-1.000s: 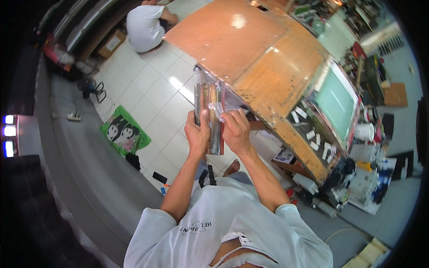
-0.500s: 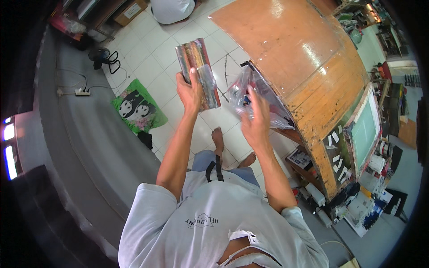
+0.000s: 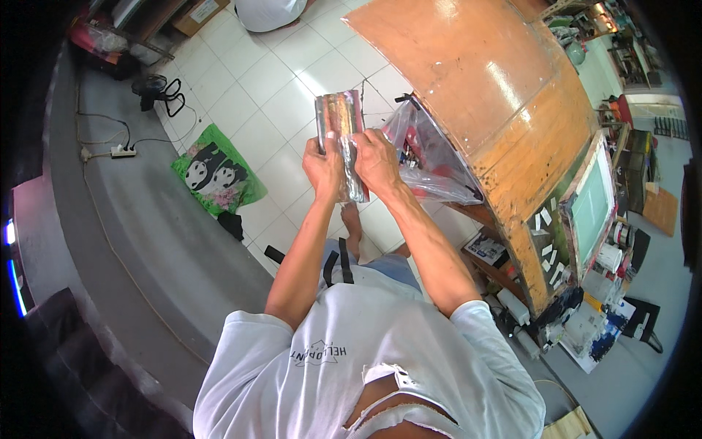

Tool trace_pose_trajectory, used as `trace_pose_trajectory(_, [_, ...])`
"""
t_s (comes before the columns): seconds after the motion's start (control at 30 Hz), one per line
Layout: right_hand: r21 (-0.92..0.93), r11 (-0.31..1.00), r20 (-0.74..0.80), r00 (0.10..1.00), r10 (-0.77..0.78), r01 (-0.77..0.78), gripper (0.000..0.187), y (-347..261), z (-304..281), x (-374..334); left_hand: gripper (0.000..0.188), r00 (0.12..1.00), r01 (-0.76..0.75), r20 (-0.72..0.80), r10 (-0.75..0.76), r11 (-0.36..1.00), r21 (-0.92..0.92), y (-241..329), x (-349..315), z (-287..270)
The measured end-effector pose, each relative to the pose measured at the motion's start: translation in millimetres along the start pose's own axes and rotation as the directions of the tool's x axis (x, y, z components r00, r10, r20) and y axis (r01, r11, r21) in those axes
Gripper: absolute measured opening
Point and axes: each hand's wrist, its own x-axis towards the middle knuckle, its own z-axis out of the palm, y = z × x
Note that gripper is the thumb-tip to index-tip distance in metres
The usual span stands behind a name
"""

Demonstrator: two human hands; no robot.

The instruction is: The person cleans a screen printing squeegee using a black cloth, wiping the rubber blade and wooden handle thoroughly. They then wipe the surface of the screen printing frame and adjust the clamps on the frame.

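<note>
A green panda-print cloth (image 3: 219,173) lies on white floor tiles (image 3: 252,95) near a dark fan (image 3: 149,88) and power strip (image 3: 123,152).

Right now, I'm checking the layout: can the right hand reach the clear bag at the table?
Probably yes: the clear bag hangs beside the right hand, nothing visible between, though that hand is at the striped bundle.

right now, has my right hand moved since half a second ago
Yes: against the table, the right hand has moved left, away from the clear bag at the table's edge and over to the packet.
</note>
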Motion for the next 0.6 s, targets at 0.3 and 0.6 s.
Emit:
trace_pose_trajectory(0.3, [-0.114,0.991,0.361,0.927,0.105,-0.067,0.027,-9.8,-52.8,-71.5,0.054,0.875,0.409,-0.178,-0.451,0.883,-0.229,-43.8,50.6,31.2])
trace_pose_trajectory(0.6, [-0.161,0.919,0.124,0.916,0.381,-0.36,0.027,60.0,-153.3,-136.9,0.056,0.767,0.245,-0.128,-0.628,0.473,-0.846,-82.9,158.7,-46.8])
